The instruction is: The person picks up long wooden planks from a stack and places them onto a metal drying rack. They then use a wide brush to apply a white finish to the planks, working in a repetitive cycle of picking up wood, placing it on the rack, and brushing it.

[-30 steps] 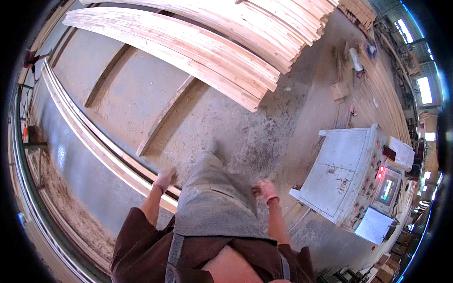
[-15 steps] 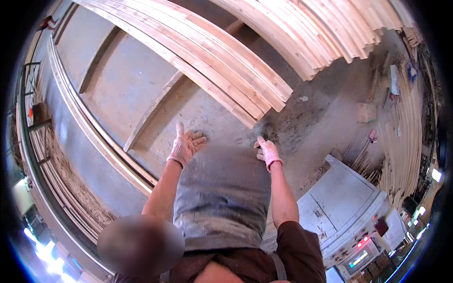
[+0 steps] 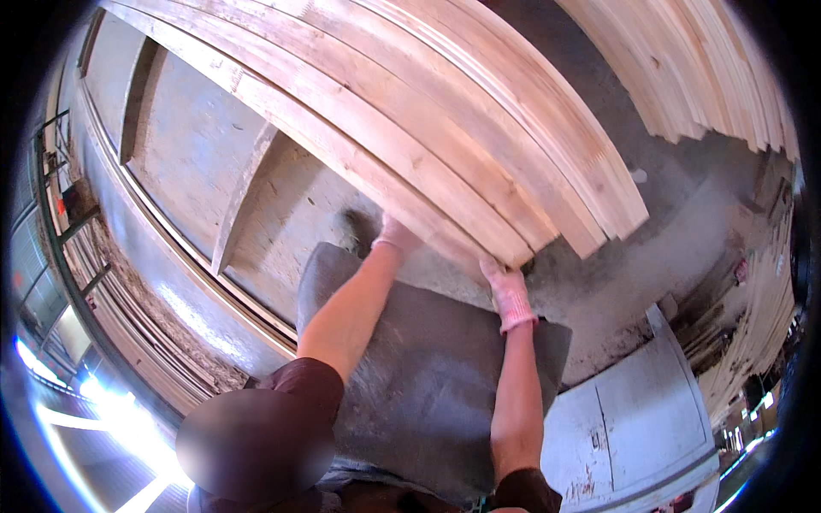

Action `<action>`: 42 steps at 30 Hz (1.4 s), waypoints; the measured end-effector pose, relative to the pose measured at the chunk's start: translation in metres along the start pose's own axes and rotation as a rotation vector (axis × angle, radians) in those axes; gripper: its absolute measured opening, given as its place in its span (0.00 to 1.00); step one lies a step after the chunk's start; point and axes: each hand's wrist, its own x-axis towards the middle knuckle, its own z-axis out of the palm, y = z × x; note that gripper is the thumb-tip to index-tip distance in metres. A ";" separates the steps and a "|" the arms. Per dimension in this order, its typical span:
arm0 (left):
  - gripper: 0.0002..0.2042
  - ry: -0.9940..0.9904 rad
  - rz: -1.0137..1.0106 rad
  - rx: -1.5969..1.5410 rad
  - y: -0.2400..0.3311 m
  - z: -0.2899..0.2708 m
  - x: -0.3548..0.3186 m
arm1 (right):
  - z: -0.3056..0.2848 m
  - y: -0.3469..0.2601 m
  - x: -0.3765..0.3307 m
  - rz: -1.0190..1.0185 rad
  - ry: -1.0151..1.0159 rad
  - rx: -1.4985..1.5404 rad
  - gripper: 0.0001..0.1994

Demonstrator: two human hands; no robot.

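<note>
A long, pale wooden board [image 3: 342,158] forms the near edge of a row of boards laid side by side. My right hand [image 3: 510,297], in a light work glove with a pink cuff, grips this board close to its end, thumb up against the edge. Farther along the same board, my left hand [image 3: 393,237], gloved too, is at its near edge. The left fingers are hidden beneath the wood. A dark grey apron [image 3: 428,368] hangs below my arms.
More boards [image 3: 684,68] lie at the far right, past a gap. Wooden crosspieces [image 3: 244,201] rest on the concrete floor to the left, near a long metal-like rail [image 3: 205,299]. A pale metal cabinet [image 3: 633,419] stands at the lower right, with thin strips [image 3: 757,316] beyond.
Both hands were empty and apart from the wood; now they have reached the nearest board, the right one gripping near its end. My view has come closer to the boards.
</note>
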 end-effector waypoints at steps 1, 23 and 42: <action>0.50 0.014 0.004 0.011 -0.002 0.002 0.013 | 0.002 -0.003 0.000 0.032 0.021 0.011 0.35; 0.44 0.077 0.012 0.109 -0.005 -0.014 0.019 | 0.038 0.048 -0.008 -0.041 0.301 -0.188 0.39; 0.40 0.070 0.143 0.212 -0.013 -0.034 -0.068 | 0.010 0.045 -0.050 0.246 -0.072 0.936 0.30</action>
